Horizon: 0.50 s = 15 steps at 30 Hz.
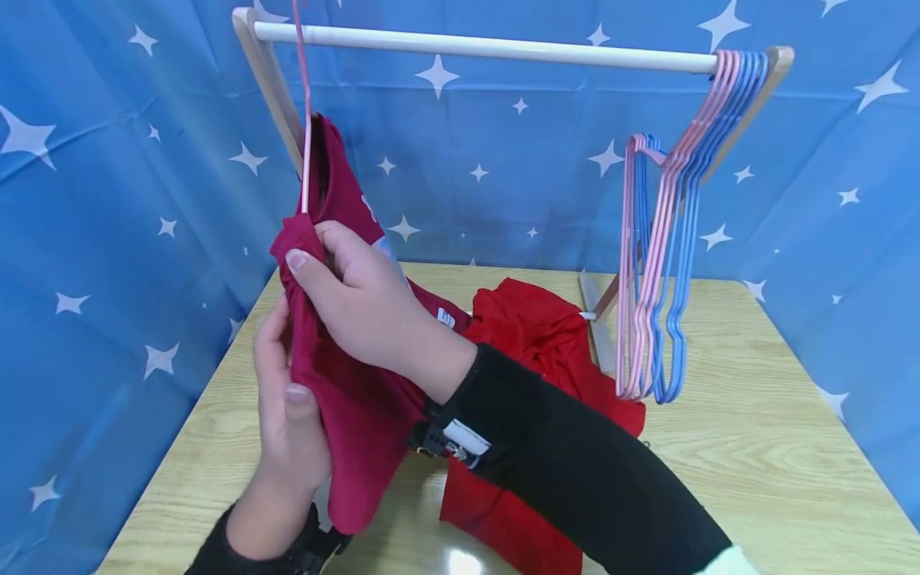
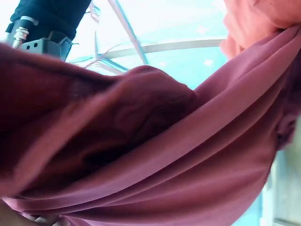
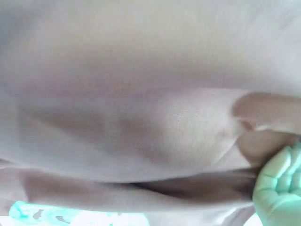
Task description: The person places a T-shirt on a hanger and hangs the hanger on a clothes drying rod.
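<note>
One maroon shirt (image 1: 362,487) is held bunched above the left of the desk (image 1: 208,447): the right hand (image 1: 370,299) pinches it where the pink hanger (image 1: 307,160) meets it; the left hand (image 1: 291,431) grips lower, probably to steady loose cloth.

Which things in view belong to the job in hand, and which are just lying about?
In the job:
- maroon garment, held by the left hand and right hand
- pink hanger meeting its cloth

Apparently not in use now:
- red garment on the table
- spare hangers on the white rail
</note>
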Each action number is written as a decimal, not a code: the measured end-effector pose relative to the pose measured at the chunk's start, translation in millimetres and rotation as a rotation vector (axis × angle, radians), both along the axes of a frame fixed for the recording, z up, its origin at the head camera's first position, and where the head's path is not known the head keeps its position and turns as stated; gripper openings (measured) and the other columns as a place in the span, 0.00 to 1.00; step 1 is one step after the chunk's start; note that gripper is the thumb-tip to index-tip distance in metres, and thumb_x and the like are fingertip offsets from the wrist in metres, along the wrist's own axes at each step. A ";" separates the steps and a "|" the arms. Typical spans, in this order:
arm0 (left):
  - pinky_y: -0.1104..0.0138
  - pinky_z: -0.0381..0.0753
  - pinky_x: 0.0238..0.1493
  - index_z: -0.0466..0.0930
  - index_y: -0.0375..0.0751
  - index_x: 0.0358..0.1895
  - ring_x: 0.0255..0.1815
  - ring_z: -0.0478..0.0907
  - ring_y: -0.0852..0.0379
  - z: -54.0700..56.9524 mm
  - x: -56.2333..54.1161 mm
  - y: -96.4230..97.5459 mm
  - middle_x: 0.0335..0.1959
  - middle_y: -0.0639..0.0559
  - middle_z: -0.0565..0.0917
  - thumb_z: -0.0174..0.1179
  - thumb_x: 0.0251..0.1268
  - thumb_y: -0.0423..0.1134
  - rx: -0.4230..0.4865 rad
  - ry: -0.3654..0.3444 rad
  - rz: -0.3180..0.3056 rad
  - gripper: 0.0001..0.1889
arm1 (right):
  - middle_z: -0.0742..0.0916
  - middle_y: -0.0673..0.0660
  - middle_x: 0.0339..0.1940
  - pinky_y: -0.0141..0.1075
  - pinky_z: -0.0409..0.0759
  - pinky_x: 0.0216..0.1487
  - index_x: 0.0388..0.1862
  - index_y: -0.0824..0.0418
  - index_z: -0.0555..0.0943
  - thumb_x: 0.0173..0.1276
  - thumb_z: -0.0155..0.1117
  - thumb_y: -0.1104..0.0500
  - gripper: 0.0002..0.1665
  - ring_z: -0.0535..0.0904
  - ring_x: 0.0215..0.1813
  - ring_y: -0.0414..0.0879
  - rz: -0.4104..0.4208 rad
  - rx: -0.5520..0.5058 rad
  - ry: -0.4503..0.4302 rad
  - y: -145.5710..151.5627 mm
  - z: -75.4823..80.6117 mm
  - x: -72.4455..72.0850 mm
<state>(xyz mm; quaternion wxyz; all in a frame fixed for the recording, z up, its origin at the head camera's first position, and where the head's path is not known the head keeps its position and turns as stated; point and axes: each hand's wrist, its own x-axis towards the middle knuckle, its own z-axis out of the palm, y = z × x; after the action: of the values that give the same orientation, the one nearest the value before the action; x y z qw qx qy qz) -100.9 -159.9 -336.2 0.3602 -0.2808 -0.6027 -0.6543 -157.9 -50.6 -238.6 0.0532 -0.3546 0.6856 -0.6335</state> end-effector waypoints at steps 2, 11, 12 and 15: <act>0.64 0.74 0.63 0.51 0.27 0.76 0.71 0.65 0.42 -5.9 -0.8 -0.6 0.71 0.35 0.65 0.54 0.77 0.53 -0.005 -0.006 0.003 0.40 | 0.81 0.56 0.37 0.35 0.82 0.42 0.56 0.63 0.73 0.80 0.55 0.59 0.12 0.82 0.37 0.47 -0.022 0.004 -0.013 -1.7 -7.0 -1.4; 0.65 0.74 0.63 0.50 0.29 0.77 0.70 0.68 0.43 -26.7 1.2 -1.1 0.71 0.36 0.67 0.49 0.80 0.53 -0.009 -0.033 0.001 0.38 | 0.83 0.54 0.37 0.35 0.81 0.43 0.55 0.61 0.76 0.79 0.58 0.56 0.12 0.82 0.38 0.45 -0.004 0.018 -0.056 0.4 -29.5 -1.5; 0.66 0.75 0.62 0.50 0.29 0.77 0.69 0.68 0.44 -28.2 2.0 -1.2 0.70 0.36 0.67 0.50 0.80 0.53 -0.012 -0.030 0.011 0.37 | 0.83 0.54 0.37 0.35 0.82 0.43 0.56 0.62 0.76 0.78 0.59 0.56 0.14 0.83 0.38 0.45 0.010 0.023 -0.060 2.1 -30.6 -0.5; 0.66 0.75 0.62 0.52 0.27 0.76 0.68 0.69 0.44 -31.2 4.7 -1.2 0.69 0.35 0.69 0.52 0.79 0.49 0.003 -0.005 0.045 0.36 | 0.83 0.53 0.42 0.34 0.82 0.48 0.63 0.64 0.76 0.76 0.61 0.57 0.20 0.83 0.43 0.42 0.069 0.033 -0.085 8.6 -34.1 4.3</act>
<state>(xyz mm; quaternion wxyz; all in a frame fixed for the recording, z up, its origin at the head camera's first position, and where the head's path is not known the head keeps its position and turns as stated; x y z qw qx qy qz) -96.2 -161.1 -367.4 0.3735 -0.2651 -0.6090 -0.6476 -153.6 -42.0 -272.7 0.1099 -0.3497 0.6807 -0.6343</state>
